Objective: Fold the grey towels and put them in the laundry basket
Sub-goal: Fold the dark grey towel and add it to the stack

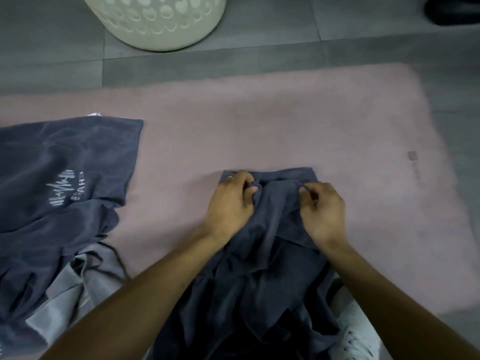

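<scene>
Head view, looking down at a pink mat (259, 120) on grey floor tiles. At lower centre of frame, left hand (230, 201) and right hand (323, 210) both pinched shut on the far edge of a dark grey towel (270, 276), knuckles close together. Towel bunched and rumpled, trailing down toward the bottom edge. At left of frame, a second grey towel (65, 172) with a pale printed logo, partly spread, partly heaped. At upper left, white perforated laundry basket (161, 19), well apart from both towels. Likely light, soft and floppy; no stiffness, so sagging between grips. Best held at two corners of one edge, spread apart.
</scene>
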Tool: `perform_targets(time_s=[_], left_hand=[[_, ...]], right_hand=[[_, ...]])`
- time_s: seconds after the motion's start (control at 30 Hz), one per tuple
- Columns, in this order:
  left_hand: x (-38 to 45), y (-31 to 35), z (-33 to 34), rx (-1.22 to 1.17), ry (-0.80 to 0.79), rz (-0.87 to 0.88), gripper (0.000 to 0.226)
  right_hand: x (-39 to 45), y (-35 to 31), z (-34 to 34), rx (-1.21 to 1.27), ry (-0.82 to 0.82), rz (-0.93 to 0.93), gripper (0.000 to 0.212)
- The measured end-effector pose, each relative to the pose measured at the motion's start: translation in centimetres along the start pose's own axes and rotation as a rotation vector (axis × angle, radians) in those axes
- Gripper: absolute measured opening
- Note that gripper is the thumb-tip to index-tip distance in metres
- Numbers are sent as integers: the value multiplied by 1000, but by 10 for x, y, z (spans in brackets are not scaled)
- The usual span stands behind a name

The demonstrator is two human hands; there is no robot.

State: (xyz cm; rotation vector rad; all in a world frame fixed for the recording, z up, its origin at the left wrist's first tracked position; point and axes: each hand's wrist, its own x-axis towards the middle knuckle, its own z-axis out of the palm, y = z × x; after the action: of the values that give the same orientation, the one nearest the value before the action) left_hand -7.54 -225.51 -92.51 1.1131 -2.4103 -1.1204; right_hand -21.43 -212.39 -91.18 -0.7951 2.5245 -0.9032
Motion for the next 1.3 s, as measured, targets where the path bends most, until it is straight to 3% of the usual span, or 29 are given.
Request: perform_targets(time_s=[0.1,0.23,0.33,0.47,0.6,0.7,0.8,0.97,1.07,1.2,1.3], left_hand=[[5,11,18,18,-31,19,7],[8,6,29,71,-39,-8,7],[8,-3,31,91,-39,-36,8],[5,-4,33,103,-17,-40,9],[4,-2,35,130,-22,-41,9],[3,0,37,131,0,-51,10],[2,0,39,134,10,-58,10],[1,0,39,120,17,-75,8],[1,1,39,110,18,-81,8],[2,-1,39,98,15,-89,8],[1,-2,40,108,5,-89,7]], right_hand=[[23,24,-11,46,7,20,14],[61,31,-21,49,-265,-101,11],[75,20,-31,201,-513,-38,10],[85,18,-44,333,-565,73,14],[88,30,-52,-78,-671,-84,32],[92,30,-54,-165,-568,-206,7],[96,26,-53,-74,-451,-200,24],[98,38,-48,-206,-357,-99,13],[94,41,-46,-212,-269,-147,13],[74,22,-43,236,-398,37,18],[62,25,-38,140,-513,28,10]])
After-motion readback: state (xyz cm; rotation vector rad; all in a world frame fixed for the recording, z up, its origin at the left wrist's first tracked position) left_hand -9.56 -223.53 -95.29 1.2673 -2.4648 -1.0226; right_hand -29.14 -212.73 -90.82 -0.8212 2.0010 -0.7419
